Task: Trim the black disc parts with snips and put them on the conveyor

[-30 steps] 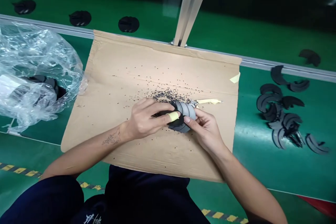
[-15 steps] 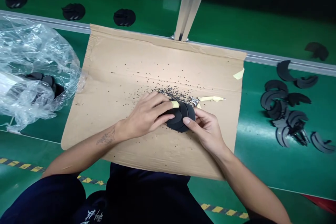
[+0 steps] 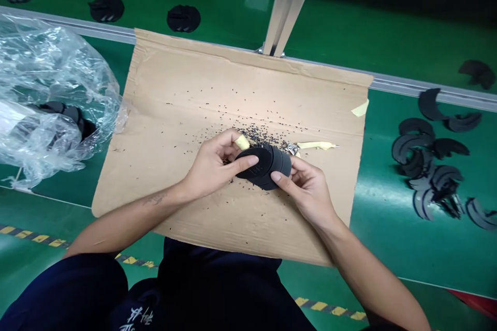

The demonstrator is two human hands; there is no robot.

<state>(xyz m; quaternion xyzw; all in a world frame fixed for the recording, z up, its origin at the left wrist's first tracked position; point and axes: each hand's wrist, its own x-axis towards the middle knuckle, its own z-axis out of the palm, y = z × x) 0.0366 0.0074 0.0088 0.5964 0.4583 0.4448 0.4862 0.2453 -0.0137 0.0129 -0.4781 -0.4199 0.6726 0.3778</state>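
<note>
Above the cardboard, both hands hold a cluster of overlapping black round plastic pieces (image 3: 256, 165). My left hand (image 3: 215, 163), with yellow tape on one finger, presses its thumb on the near-oval face, its other fingers curled behind. My right hand (image 3: 310, 183) pinches the right edge, thumb in front and fingers behind. Whether the pieces are joined or just stacked, I cannot tell. Small black bits (image 3: 256, 132) lie scattered behind and around the hands. Just beyond the right fingers rests a pair of nippers (image 3: 316, 146) with a yellow-taped handle.
The cardboard sheet (image 3: 155, 181) covers the green table's middle. Loose black curved pieces (image 3: 435, 160) are piled at right. A clear plastic bag (image 3: 50, 77) with black pieces lies at left. Several round black pieces (image 3: 184, 18) sit behind the metal rail, near an upright post (image 3: 289, 10).
My left fingers have shifted from over the black pieces to behind them, the thumb now on the face. The pieces are turned, showing a broader oval face. My view has moved slightly.
</note>
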